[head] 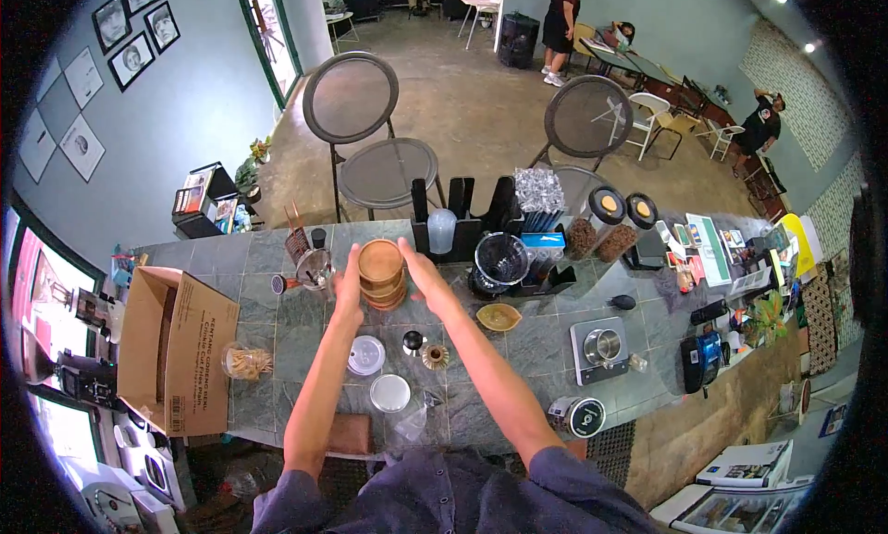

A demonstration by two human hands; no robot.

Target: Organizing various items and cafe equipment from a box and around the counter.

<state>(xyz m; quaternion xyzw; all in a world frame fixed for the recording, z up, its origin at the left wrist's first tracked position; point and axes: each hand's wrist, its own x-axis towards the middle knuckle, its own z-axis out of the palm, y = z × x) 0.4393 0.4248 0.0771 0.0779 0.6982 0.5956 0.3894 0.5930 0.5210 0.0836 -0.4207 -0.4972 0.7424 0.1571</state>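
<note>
A stack of round wooden dishes or coasters [381, 263] stands on the grey tiled counter [305, 402]. My left hand [348, 287] is upright along its left side, fingers straight. On the right side my right hand [427, 280] has its fingers extended, one tip close to the top piece's rim. Whether either palm presses on the stack is hard to tell. Nearer me lie a white plastic lid [366, 355] and a round pale lid [390, 393]. Between my forearms sit a small black-topped object [413, 341] and a ribbed brass-coloured piece [436, 357].
An open cardboard box [201, 360] and a jar of sticks [248, 361] stand at left. Behind the stack are a glass vessel [318, 267] and a black organizer [444, 246]. To the right are bean jars [616, 242], a glass server [501, 260], a yellowish dish [498, 317] and a scale [586, 374].
</note>
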